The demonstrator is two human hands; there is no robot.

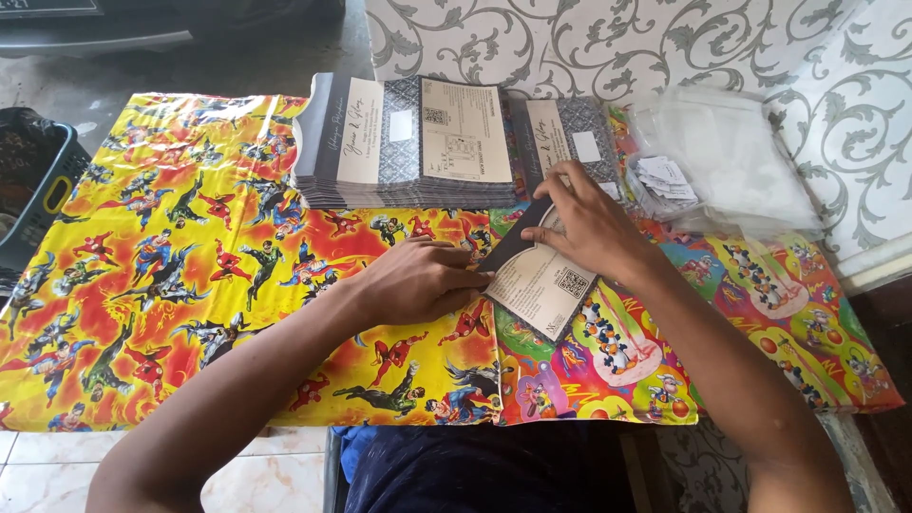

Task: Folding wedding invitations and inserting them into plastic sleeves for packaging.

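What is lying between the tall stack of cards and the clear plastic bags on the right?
In the head view, a second, lower stack of cards lies between the tall stack and the clear plastic bags. The right hand partly covers its near edge.
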